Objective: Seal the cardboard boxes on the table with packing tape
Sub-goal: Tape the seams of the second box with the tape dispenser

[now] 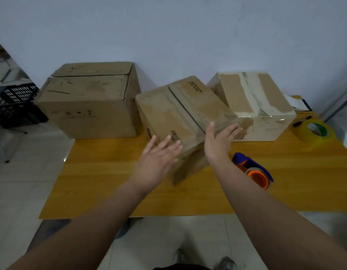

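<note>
1. Two bare forearms reach up from the bottom edge of the frame toward the centre; a pair of shoes (225, 264) shows on the pale floor (22, 172) at the bottom.
2. Left hand (159, 151): open, fingers straight and spread, palm laid flat against the near left face of the middle box (180, 112); it grips nothing.
3. Right hand (217, 139): open, fingers straight, laid along the near right edge of the same box; thumb raised.
4. Middle box: centre of the frame, on the wooden table (110, 182), turned with one corner toward the viewer; its top flaps are closed and a dark seam crosses them. Whether it is lifted off the table cannot be told.
5. Large box (90, 106): left of centre, flaps closed, just beside the middle box.
6. Taped box (254, 106): right of centre, glossy tape over its top and front.
7. Tape dispenser (254, 170): blue and orange, lying on the table just right of the right wrist.
8. Yellow tape roll (317, 133): right edge of the table, with a pen (302, 121) beside it.
9. Black crate (14, 108): left edge of the frame, off the table.
</note>
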Tool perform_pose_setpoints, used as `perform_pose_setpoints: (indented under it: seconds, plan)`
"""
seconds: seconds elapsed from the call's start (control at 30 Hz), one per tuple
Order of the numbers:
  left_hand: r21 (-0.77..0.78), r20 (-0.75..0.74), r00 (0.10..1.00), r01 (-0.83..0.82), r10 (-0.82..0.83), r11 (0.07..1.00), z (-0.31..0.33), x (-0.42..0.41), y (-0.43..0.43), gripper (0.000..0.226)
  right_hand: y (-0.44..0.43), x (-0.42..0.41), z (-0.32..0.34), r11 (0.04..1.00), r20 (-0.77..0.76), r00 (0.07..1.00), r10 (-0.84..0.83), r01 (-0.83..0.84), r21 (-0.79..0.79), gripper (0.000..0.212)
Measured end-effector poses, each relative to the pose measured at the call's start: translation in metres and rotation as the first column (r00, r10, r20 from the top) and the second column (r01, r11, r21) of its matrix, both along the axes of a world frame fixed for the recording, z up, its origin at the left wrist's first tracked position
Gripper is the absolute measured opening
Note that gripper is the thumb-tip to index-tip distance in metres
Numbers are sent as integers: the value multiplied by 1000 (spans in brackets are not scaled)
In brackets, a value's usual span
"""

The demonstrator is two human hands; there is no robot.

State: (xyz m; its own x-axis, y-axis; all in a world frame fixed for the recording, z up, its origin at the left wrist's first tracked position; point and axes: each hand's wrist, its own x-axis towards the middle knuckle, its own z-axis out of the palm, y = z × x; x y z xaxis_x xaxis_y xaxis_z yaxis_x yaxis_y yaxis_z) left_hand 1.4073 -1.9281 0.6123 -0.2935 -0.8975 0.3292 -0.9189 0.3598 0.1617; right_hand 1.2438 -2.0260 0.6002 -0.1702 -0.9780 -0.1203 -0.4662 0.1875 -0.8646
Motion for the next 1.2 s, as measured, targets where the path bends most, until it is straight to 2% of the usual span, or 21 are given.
perform_pose_setpoints:
  seconds: [0.03, 0.07, 0.1, 0.2, 0.3, 0.33, 0.4, 0.5, 0.57, 0.67, 0.73, 0.83, 0.93, 1.03, 1.1, 1.2]
  plan:
    - [-12, 23, 999, 38, -38, 999, 0, -15, 3, 38, -1, 9, 7, 998, 153, 987, -58, 53, 32, 82]
    - [-17, 48, 997, 59, -58, 998, 0, -27, 3, 38, 0, 14, 10, 996, 236, 968, -81, 73, 43, 81]
    - [-16, 71, 996, 62, -61, 998, 0, -36, 1, 38, 4, 18, 11, 998, 245, 967, -63, 55, 37, 77]
    - [118, 93, 992, 70, -81, 991, 1, -40, -12, 44, 18, 16, 1, 998, 203, 978, 46, -51, 20, 60]
    - [147, 305, 939, 117, -157, 982, 0, -19, -20, 57, 15, 4, -2, 991, 113, 986, 119, -125, 41, 54]
    - [157, 330, 933, 95, -143, 983, -1, -6, -22, 57, 8, -1, -1, 988, 69, 986, 149, -152, 40, 53]
    - [164, 334, 942, -13, -43, 986, 2, 24, -24, 56, -9, -14, 4, 978, 24, 979, 204, -205, 30, 52]
    - [154, 394, 911, -197, 123, 968, 4, 62, -23, 60, -32, -33, 16, 973, -143, 963, 230, -231, 5, 48]
    - [230, 341, 910, -323, 235, 918, 2, 68, -22, 73, -38, -40, 19, 975, -270, 946, 178, -206, -78, 44]
    - [328, 130, 927, -374, 351, 868, -6, 56, -16, 82, -24, -33, 17, 955, -336, 938, 86, -174, -239, 36]
    - [293, 75, 914, -403, 399, 867, -10, 50, -13, 82, -10, -19, 9, 964, -414, 908, 65, -164, -207, 46]
    - [163, 78, 898, -440, 433, 883, -10, 41, -10, 82, 11, 0, 5, 977, -498, 863, 91, -173, -121, 63]
    - [99, -1, 930, -365, 366, 926, -13, 34, 2, 82, 25, 12, 2, 950, -425, 883, 199, -280, -137, 61]
    - [124, -19, 973, -226, 230, 966, -21, 26, 21, 81, 22, 15, 2, 917, -382, 877, 293, -370, -148, 51]
    - [81, 38, 995, -93, 90, 992, -22, 21, 26, 75, 12, 10, 3, 911, -361, 885, 293, -374, -177, 43]
    - [-75, 234, 971, 68, -49, 995, -15, 18, 20, 59, -4, -7, 4, 887, -312, 894, 322, -400, -232, 35]
